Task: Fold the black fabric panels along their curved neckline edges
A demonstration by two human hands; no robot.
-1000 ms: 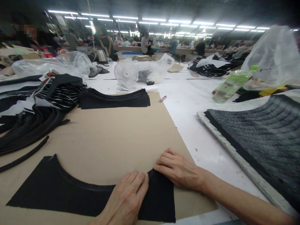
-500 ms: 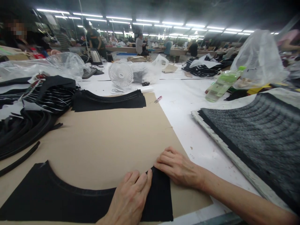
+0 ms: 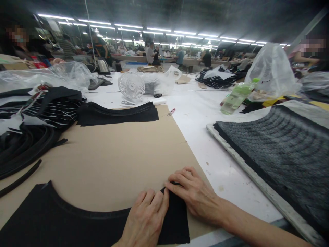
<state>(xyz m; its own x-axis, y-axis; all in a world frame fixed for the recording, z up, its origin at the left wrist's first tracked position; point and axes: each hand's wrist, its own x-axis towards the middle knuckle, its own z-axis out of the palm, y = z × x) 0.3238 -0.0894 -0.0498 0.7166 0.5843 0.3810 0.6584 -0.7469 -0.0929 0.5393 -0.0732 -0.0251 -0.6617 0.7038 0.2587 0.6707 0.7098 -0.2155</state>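
Note:
A black cut fabric piece (image 3: pixel 77 223) with a curved neckline edge lies on brown paper (image 3: pixel 115 154) at the near table edge. My left hand (image 3: pixel 147 219) lies flat on its right part, fingers stretched out together. My right hand (image 3: pixel 191 193) rests at the piece's upper right corner, fingers bent, fingertips pressing the corner beside my left fingertips. Neither hand lifts the cloth.
A stack of black neckline pieces (image 3: pixel 118 115) lies at the paper's far end, black strips (image 3: pixel 23 147) at left. A dark grey fabric stack (image 3: pixel 282 147) fills the right. A small white fan (image 3: pixel 131 86), red snips (image 3: pixel 171 112), a green bottle (image 3: pixel 236 96), plastic bags and distant workers lie beyond.
My right fingertips have drawn in onto the fabric corner, closer to my left hand. The camera has dipped and shifted slightly; the fabric piece stays flat.

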